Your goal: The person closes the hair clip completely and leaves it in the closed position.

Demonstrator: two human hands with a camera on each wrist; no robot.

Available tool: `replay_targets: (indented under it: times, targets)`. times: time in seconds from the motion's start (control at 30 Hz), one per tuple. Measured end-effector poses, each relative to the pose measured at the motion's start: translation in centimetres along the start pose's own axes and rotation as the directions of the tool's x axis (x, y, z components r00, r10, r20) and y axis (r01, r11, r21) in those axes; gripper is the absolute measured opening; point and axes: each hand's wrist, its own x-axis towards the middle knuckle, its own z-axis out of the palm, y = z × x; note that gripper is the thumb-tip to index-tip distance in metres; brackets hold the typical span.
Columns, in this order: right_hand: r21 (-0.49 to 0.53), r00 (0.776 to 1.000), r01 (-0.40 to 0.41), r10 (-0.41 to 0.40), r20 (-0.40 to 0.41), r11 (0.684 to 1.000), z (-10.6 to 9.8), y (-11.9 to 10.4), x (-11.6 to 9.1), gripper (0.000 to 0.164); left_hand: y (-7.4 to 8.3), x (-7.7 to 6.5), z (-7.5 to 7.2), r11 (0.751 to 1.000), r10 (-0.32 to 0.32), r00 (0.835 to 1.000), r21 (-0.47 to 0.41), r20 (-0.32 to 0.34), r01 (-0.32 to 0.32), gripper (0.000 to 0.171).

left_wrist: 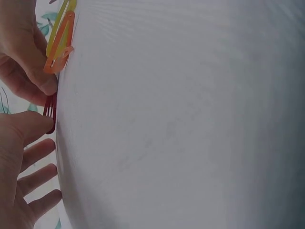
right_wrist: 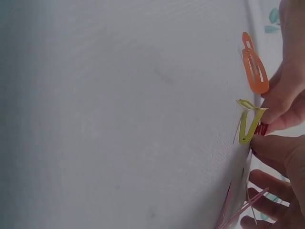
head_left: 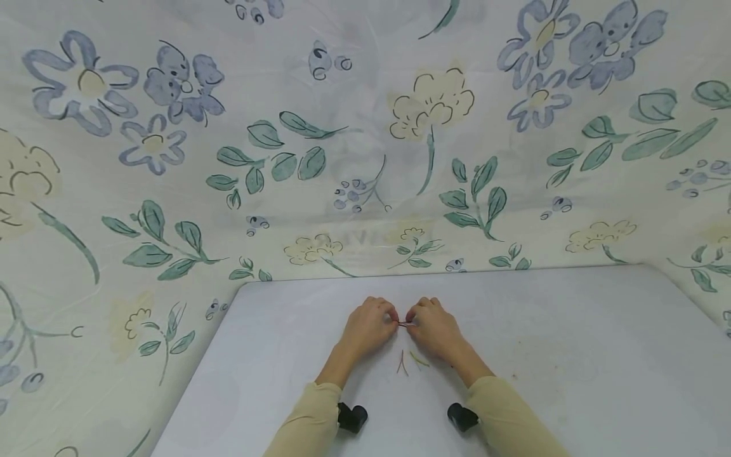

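A small dark red snap hair clip [head_left: 403, 324] is between both hands, just above or on the white table [head_left: 257, 387]; its slotted metal shape shows in the left wrist view. My left hand [head_left: 371, 327] pinches one end of it with thumb and fingers. The other end is pinched by my right hand [head_left: 437, 329], fingertips close to those of the left. Nearer to me lie an orange snap clip [head_left: 402, 363] and a yellow snap clip [head_left: 419, 360], both with their parts sprung apart. Fingers partly cover the red clip.
Black camera mounts [head_left: 352, 417] stick out from the inner side of each sleeve. Thin pink strips [right_wrist: 248, 206], too blurred to identify, show low in the right wrist view. A flower-patterned cloth [head_left: 365, 190] rises behind the table's far edge.
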Motion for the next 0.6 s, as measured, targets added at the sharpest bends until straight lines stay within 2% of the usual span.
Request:
replay_targets:
  times: [0.6]
  targets:
    - [0.000, 1.000, -0.018, 0.018, 0.018, 1.000, 0.13, -0.25, -0.22, 0.010, -0.27, 0.08, 0.28, 1.000, -0.001, 1.000, 0.005, -0.007, 0.001, 0.005]
